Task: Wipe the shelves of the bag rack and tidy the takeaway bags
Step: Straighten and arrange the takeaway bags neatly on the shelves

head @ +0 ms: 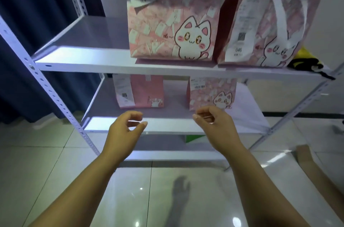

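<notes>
A white metal bag rack stands before me. On its upper shelf [83,59] stand two pink cat-print takeaway bags: one in the middle [171,22] with a "34" receipt, one at the right [270,22] leaning a little. Two smaller-looking pink bags, one left [138,90] and one right [212,93], stand on the middle shelf [167,126]. A yellow and black cloth [305,61] lies at the upper shelf's right end. My left hand [123,130] and my right hand [216,124] hover in front of the middle shelf, fingers loosely curled, holding nothing.
A dark blue curtain [28,40] hangs at the left behind the rack's post. A green and white item [193,138] shows on the lowest shelf. Glossy floor tiles [55,152] lie below. A brown cardboard edge [303,152] shows at the right.
</notes>
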`<action>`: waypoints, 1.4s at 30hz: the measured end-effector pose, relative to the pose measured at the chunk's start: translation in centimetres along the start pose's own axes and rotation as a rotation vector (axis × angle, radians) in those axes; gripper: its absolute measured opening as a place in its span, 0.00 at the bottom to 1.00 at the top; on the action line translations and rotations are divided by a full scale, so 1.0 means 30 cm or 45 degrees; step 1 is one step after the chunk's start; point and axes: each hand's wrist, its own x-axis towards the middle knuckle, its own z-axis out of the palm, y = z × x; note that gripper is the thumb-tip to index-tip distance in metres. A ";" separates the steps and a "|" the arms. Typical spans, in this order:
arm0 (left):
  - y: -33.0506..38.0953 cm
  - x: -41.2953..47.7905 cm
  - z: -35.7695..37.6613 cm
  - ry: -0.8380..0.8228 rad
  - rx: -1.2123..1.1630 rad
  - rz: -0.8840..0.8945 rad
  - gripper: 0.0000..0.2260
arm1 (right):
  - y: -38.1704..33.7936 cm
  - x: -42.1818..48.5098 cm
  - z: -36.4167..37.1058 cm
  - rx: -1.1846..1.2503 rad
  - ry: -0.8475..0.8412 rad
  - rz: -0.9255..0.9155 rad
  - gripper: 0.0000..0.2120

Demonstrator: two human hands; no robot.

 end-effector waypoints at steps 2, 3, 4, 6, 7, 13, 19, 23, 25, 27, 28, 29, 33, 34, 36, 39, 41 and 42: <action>-0.057 -0.045 -0.005 -0.039 -0.005 -0.042 0.07 | 0.033 -0.049 0.040 -0.004 -0.023 0.057 0.04; -0.087 -0.066 -0.006 -0.055 -0.007 -0.062 0.06 | 0.051 -0.072 0.060 -0.007 -0.040 0.086 0.04; -0.118 -0.086 -0.008 -0.067 -0.006 -0.083 0.06 | 0.068 -0.094 0.079 -0.014 -0.062 0.117 0.04; -0.179 -0.127 -0.008 -0.093 0.005 -0.123 0.05 | 0.101 -0.133 0.116 -0.052 -0.111 0.172 0.05; -0.206 -0.148 -0.006 -0.110 0.012 -0.141 0.06 | 0.118 -0.151 0.133 -0.080 -0.131 0.191 0.06; -0.354 -0.235 0.017 -0.143 0.029 -0.289 0.05 | 0.221 -0.213 0.223 -0.188 -0.259 0.289 0.08; -0.499 -0.273 0.053 -0.083 0.075 -0.425 0.05 | 0.345 -0.202 0.301 -0.248 -0.399 0.277 0.06; -0.584 -0.270 0.099 -0.047 0.066 -0.463 0.05 | 0.430 -0.179 0.364 -0.257 -0.482 0.282 0.06; -0.635 -0.248 0.129 -0.025 0.042 -0.460 0.05 | 0.478 -0.159 0.404 -0.268 -0.495 0.260 0.05; -0.700 -0.215 0.164 -0.009 0.008 -0.456 0.05 | 0.533 -0.133 0.452 -0.276 -0.481 0.243 0.04; -0.736 -0.196 0.183 -0.004 -0.008 -0.456 0.05 | 0.564 -0.118 0.479 -0.274 -0.474 0.239 0.04; -0.777 -0.174 0.204 -0.006 -0.017 -0.449 0.05 | 0.598 -0.100 0.510 -0.263 -0.466 0.237 0.03; -0.970 -0.071 0.295 -0.035 -0.024 -0.402 0.05 | 0.762 -0.012 0.650 -0.217 -0.437 0.248 0.05; -1.026 -0.040 0.317 -0.040 -0.026 -0.393 0.05 | 0.809 0.014 0.690 -0.220 -0.429 0.243 0.06; -1.146 0.024 0.356 -0.045 -0.019 -0.377 0.05 | 0.905 0.068 0.775 -0.230 -0.404 0.227 0.06; -1.332 0.118 0.408 -0.038 -0.002 -0.345 0.04 | 1.052 0.150 0.909 -0.231 -0.363 0.201 0.04; -1.455 0.178 0.440 -0.016 0.023 -0.320 0.04 | 1.150 0.198 0.999 -0.240 -0.356 0.182 0.04; -1.511 0.205 0.456 -0.008 0.038 -0.306 0.04 | 1.196 0.218 1.041 -0.246 -0.351 0.171 0.04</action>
